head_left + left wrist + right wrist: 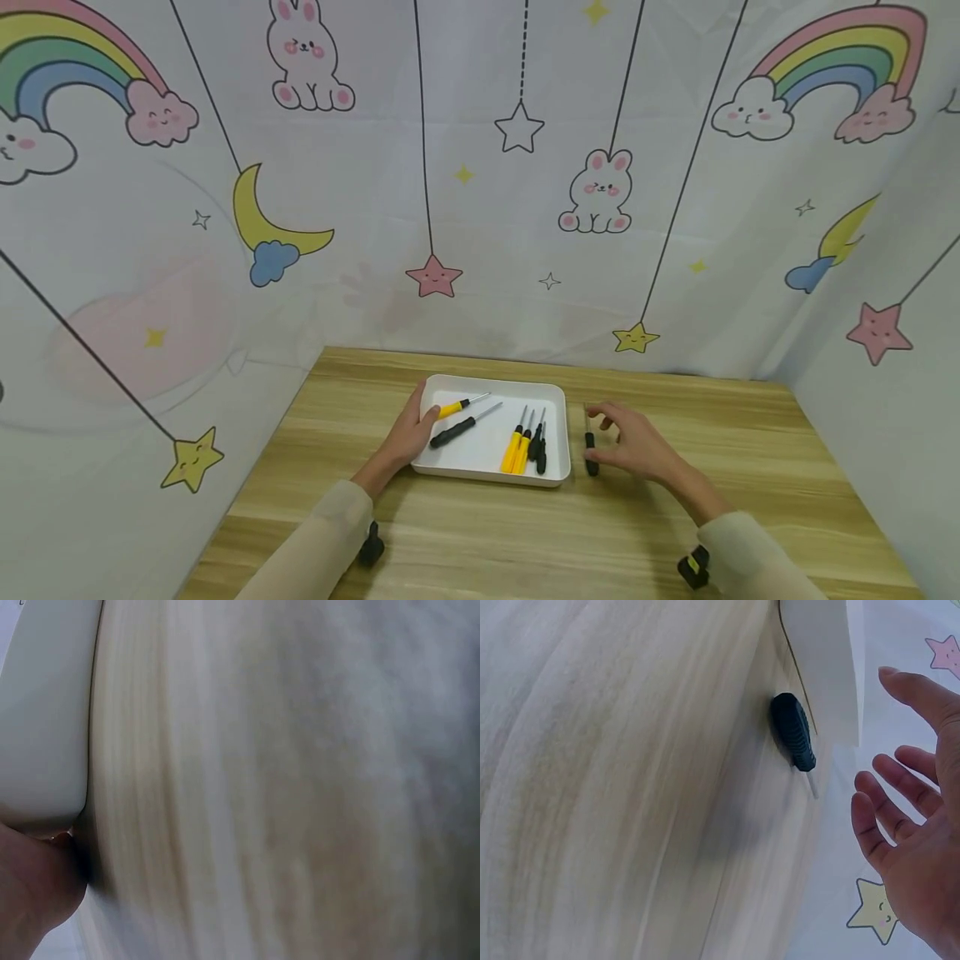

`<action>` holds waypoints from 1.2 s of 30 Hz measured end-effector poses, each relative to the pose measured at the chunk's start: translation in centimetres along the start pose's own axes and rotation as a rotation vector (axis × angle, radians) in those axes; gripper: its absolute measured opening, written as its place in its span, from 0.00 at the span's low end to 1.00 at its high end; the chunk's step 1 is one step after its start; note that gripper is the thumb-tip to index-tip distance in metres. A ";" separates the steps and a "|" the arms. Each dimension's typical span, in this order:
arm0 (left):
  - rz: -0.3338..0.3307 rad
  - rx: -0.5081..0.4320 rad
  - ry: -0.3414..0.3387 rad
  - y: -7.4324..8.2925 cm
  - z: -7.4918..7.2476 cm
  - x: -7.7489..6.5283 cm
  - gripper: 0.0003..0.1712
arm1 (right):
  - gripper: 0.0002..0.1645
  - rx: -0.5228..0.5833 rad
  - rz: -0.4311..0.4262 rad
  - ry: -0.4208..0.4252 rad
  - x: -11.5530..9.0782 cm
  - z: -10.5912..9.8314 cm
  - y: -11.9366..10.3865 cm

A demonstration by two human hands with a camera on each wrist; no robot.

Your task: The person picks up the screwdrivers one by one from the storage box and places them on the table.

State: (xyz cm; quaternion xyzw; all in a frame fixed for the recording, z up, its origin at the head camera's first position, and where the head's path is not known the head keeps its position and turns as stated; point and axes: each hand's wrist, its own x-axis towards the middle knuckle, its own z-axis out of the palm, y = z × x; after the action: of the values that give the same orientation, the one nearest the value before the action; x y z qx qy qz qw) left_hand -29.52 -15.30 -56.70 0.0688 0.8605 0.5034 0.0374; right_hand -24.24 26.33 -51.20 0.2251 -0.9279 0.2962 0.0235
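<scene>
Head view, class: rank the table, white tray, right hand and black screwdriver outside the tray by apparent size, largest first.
1. Table
2. White tray
3. Right hand
4. Black screwdriver

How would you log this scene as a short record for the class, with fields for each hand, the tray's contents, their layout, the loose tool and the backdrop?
Left hand: grips the white tray at its left side
Right hand: open, near the loose screwdriver, not gripping it
Tray contents: three yellow-handled screwdrivers, three black-handled screwdrivers
Layout: two of each colour at right, one of each at left
Loose tool: black-handled, on the table right of the tray
Backdrop: white, printed with rabbits, stars, rainbows
</scene>
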 end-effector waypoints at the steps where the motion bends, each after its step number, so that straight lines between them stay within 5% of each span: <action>1: -0.002 0.001 0.000 0.0 0.0 0.0 0.40 | 0.40 -0.002 -0.004 0.001 0.1 0.0 -0.1; 36: -0.002 0.014 0.011 -0.2 0.1 0.2 0.40 | 0.41 0.045 -0.056 -0.018 2.3 1.3 -3.0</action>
State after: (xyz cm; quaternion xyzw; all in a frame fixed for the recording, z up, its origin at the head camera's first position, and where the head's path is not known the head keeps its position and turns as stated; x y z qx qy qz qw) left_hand -29.67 -15.25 -56.91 0.0655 0.8641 0.4979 0.0325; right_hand -24.89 22.52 -50.24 0.2540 -0.9146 0.3142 0.0182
